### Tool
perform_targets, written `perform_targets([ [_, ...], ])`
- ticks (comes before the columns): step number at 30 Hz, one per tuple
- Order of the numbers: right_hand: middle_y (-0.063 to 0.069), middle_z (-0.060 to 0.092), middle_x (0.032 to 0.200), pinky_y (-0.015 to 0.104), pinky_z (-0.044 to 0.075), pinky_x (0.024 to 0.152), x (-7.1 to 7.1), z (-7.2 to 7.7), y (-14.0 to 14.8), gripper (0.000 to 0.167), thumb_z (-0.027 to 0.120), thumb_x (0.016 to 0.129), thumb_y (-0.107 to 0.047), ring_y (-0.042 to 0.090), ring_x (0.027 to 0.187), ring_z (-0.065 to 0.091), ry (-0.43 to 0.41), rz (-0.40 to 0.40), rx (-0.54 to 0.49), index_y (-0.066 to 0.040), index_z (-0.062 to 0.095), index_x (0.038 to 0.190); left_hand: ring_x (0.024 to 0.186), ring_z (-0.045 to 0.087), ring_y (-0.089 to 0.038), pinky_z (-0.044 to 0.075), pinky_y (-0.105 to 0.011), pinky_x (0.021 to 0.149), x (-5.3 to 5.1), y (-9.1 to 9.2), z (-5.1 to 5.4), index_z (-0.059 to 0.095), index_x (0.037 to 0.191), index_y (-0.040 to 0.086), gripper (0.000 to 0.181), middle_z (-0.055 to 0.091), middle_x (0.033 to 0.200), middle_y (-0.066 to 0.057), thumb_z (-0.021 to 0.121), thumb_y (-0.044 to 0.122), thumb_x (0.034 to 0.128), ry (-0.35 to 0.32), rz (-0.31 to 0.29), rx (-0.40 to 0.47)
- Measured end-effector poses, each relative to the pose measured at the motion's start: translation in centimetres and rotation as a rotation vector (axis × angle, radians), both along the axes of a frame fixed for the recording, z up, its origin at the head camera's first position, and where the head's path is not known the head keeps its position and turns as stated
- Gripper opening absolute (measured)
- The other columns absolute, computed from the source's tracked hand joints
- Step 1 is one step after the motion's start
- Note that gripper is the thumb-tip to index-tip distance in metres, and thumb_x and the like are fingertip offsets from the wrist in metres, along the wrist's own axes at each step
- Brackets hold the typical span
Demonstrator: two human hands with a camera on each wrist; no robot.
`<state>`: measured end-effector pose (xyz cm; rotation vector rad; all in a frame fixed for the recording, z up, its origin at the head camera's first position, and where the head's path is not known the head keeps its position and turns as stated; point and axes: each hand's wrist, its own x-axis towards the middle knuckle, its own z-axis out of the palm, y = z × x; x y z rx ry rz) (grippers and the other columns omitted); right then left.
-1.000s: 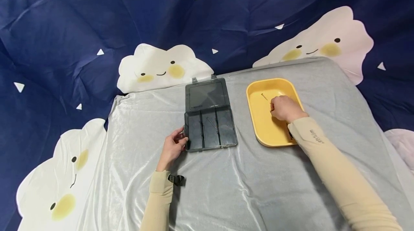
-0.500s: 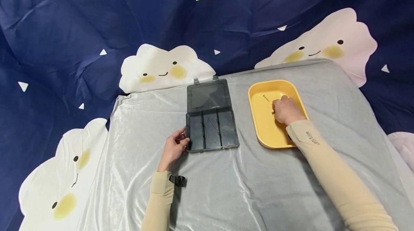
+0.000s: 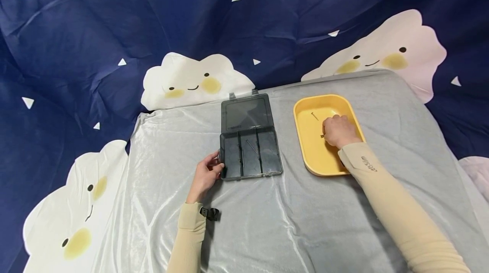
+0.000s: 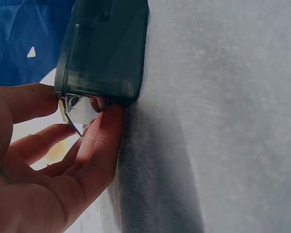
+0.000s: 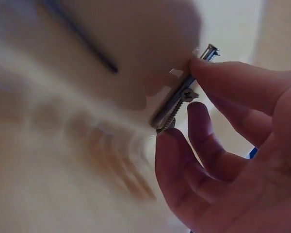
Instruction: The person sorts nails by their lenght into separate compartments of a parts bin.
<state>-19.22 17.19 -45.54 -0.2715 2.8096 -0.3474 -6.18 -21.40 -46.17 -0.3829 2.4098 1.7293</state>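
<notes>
head view: the right grip [image 3: 339, 130] pinches screws [image 5: 172, 100] inside the yellow tray [image 3: 310, 150]; the left grip [image 3: 203, 178] pinches the dark box [image 3: 231, 154] by its left side.

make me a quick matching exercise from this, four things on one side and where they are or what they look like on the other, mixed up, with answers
Things
1. left hand
2. right hand
3. case
4. tray

Places, colours, states
A. in the yellow container, metal fasteners at its fingertips
B. yellow, one loose screw lying in plain view
C. at the side of the dark container
D. dark, lid open

Right pairs: 1-C, 2-A, 3-D, 4-B
</notes>
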Motion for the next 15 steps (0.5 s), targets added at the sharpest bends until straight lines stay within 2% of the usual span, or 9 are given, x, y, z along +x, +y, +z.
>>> perform_targets([
  [3,0.024,0.057,0.099,0.056,0.048,0.07,0.2,0.1,-0.3,0.008,0.062,0.083,-0.005,0.046,0.1,0.046,-0.017,0.019,0.013,-0.005,0.069,0.086,0.082,0.058,-0.025,0.052,-0.031,0.064,0.0,0.0,0.0,0.047,0.14,-0.002,0.052,0.058,0.118,-0.03,0.061,0.0,0.0904,0.001,-0.002,0.002],
  [8,0.026,0.056,0.101,0.061,0.047,0.078,0.6,0.5,-1.1,0.008,0.06,0.085,-0.006,0.048,0.106,0.044,-0.051,0.068,0.04,-0.003,0.067,0.082,0.082,0.058,-0.023,0.052,-0.031,0.065,0.0,-0.1,0.0,0.047,0.141,-0.001,0.052,0.057,0.119,-0.03,0.061,0.001,0.0903,-0.004,-0.001,0.007],
  [15,0.026,0.06,0.099,0.058,0.049,0.077,0.7,0.5,-1.8,0.008,0.063,0.084,-0.008,0.045,0.098,0.05,-0.071,0.121,0.072,-0.001,0.066,0.083,0.083,0.058,-0.024,0.052,-0.029,0.063,-0.1,-0.1,-0.2,0.047,0.14,-0.003,0.052,0.057,0.118,-0.03,0.061,-0.001,0.0898,-0.004,0.005,0.019],
])
